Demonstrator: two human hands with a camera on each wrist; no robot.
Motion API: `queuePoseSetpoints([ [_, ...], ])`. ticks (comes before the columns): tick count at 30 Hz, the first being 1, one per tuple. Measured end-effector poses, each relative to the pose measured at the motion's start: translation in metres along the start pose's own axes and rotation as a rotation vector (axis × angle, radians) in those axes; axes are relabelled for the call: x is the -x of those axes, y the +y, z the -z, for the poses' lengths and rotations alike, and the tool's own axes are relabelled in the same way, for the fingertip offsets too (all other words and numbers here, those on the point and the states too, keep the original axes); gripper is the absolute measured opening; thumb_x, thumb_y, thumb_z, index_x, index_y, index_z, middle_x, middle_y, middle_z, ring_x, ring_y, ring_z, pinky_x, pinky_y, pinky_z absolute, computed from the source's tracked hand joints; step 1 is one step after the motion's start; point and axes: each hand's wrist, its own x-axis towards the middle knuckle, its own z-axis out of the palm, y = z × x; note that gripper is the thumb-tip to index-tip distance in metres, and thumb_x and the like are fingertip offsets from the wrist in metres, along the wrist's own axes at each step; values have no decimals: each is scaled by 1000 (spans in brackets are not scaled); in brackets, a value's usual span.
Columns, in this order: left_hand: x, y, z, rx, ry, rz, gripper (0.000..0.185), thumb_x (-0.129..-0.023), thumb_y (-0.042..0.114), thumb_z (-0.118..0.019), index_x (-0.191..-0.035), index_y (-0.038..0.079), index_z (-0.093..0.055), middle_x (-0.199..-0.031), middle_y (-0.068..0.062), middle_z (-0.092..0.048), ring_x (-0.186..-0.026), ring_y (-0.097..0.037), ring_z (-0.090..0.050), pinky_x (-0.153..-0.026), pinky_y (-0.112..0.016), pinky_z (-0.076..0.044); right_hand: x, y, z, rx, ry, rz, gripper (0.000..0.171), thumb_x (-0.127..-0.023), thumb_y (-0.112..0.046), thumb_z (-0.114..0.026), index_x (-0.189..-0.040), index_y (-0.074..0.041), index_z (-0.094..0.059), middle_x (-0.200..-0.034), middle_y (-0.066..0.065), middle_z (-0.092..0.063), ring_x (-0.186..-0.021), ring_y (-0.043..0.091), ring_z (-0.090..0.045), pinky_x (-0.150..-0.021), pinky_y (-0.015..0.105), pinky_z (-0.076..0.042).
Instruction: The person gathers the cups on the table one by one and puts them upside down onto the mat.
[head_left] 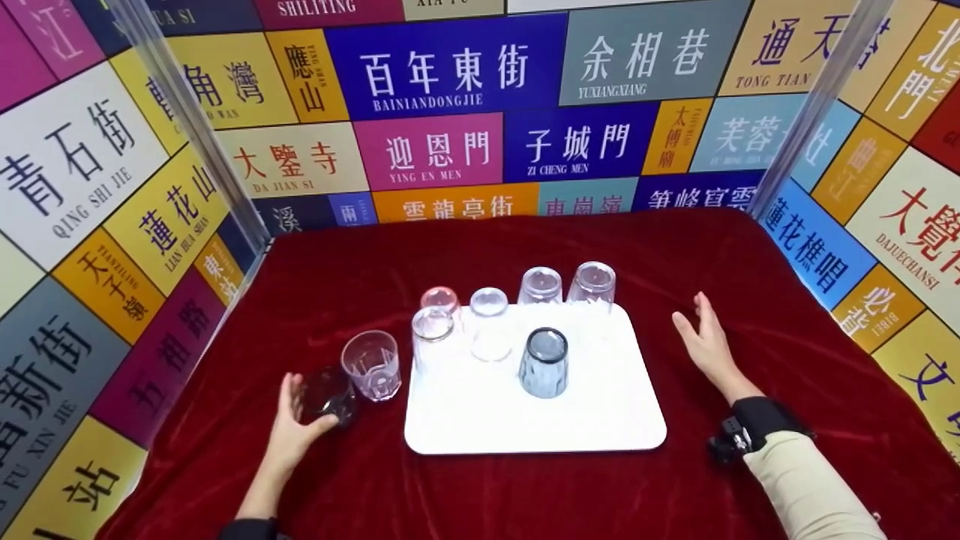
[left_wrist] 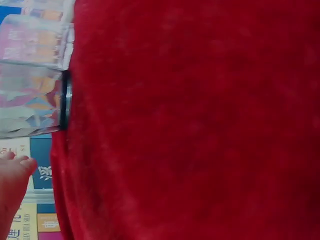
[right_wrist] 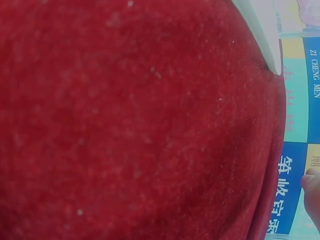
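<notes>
In the head view my left hand (head_left: 294,431) is at the left, its thumb and fingers spread beside a dark, see-through drinking glass (head_left: 330,397). The left wrist view has the fingers (left_wrist: 17,172) right by that glass, which stands upright on its thick dark base (left_wrist: 65,100). Next to it, towards the tray, stands a clear faceted tumbler (head_left: 375,367). A blue-grey glass (head_left: 545,367) stands on the white tray (head_left: 480,427). Off the tray's right side, my right hand (head_left: 709,345) holds nothing, fingers extended and thumb apart.
Several more glasses stand at the tray's far side: a reddish glass (head_left: 439,298), a clear glass (head_left: 433,330), a slim glass (head_left: 490,319) and larger ones (head_left: 540,285) behind. Dark red cloth (head_left: 337,270) covers the table. Colourful sign panels (head_left: 450,67) wall it in.
</notes>
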Motion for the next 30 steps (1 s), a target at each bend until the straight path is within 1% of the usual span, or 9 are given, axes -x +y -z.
queuePoseSetpoints([
  [3,-4,-6,-7,-9,1,-12,103,-68,-8,-72,-144,-3,-2,-147,-26,-17,-136,-34,-17,-112,-31,-16,1,0,1,-9,5,1,74,-95,-33,-46,-144,5,-6,-147,29,-14,-132,45,-17,-107,55,-16],
  [8,-8,-12,-12,-26,70,-32,93,-67,-11,-72,-140,-5,-14,-139,-27,-34,-128,-34,-32,-97,-11,-29,3,2,2,-24,6,3,73,-95,-33,-44,-144,4,-5,-147,29,-13,-133,45,-16,-107,55,-15],
  [13,-7,-12,-11,-101,107,6,86,-68,-5,-75,-137,-3,-24,-133,-25,-43,-123,-31,-40,-92,-9,-33,7,4,5,-22,5,8,72,-95,-32,-44,-144,4,-5,-147,30,-13,-133,45,-16,-106,56,-15],
  [15,-9,-9,-10,-83,109,12,84,-69,-5,-74,-137,-3,-24,-134,-24,-43,-122,-28,-41,-94,-11,-34,7,4,6,-23,4,7,72,-95,-32,-44,-144,4,-5,-147,30,-13,-133,45,-16,-106,56,-16],
  [19,-18,3,-10,80,162,-24,79,-70,-13,-68,-135,-5,-25,-130,-16,-46,-117,-17,-46,-97,-18,-37,9,2,8,-34,4,3,72,-96,-31,-43,-145,3,-4,-147,29,-12,-133,45,-15,-106,56,-16],
  [21,-24,12,-9,186,204,-67,77,-70,-18,-64,-135,-5,-25,-125,-8,-49,-113,-11,-47,-97,-20,-38,11,-1,9,-46,2,5,71,-96,-29,-43,-145,2,-3,-148,29,-11,-133,45,-15,-106,57,-16],
  [24,-33,29,-11,341,261,-148,73,-71,-21,-60,-134,-4,-27,-118,1,-52,-110,-11,-49,-97,-23,-38,16,-20,10,-76,8,13,68,-97,-23,-43,-144,4,-3,-147,29,-11,-133,45,-14,-106,56,-16],
  [28,-44,55,-21,621,332,-244,66,-74,-21,-54,-132,-2,-29,-114,0,-55,-106,-13,-53,-94,-23,-41,20,-49,8,-130,18,50,64,-96,-14,-43,-143,9,-5,-147,30,-12,-133,46,-14,-108,55,-14],
  [30,-48,68,-29,805,360,-264,64,-76,-20,-54,-132,-2,-29,-112,-3,-56,-101,-14,-56,-89,-22,-45,20,-58,5,-148,25,74,63,-95,-12,-44,-142,9,-7,-146,30,-14,-133,44,-16,-109,53,-13],
])
